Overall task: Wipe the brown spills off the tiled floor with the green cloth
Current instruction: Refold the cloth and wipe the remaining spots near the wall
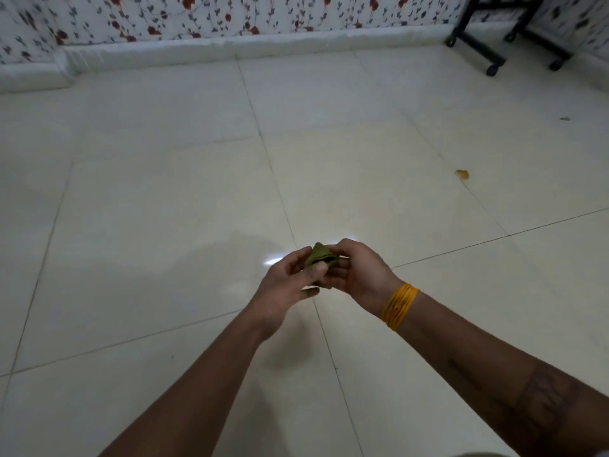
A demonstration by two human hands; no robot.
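Preparatory step: both hands hold the small, bunched olive-green cloth (pixel 320 258) in the air above the glossy cream tiled floor (pixel 164 209), not yet touching it. The left hand (pixel 286 282) pinches the cloth's lower part between thumb and curled fingers; the right hand (pixel 357 272), with stacked orange bangles (pixel 399 306) at the wrist, curls its fingers round the cloth's right side. The cloth appears folded into a rough wedge, its pointed corner directed up and away from the person, toward the floral-patterned wall (pixel 230 14); its long axis seems to run from that corner down toward the left thumb, though much of the fabric is hidden between the hands. One orange-brown spill (pixel 462 174) lies on the floor to the right of the cloth and farther from the person, well apart from it; a small dark speck (pixel 565 119) lies farther still beyond. The wiping itself seems not begun on this spill. The next move probably calls for carrying the cloth rightward and forward, lowering it flat onto the spill, and pressing while rubbing
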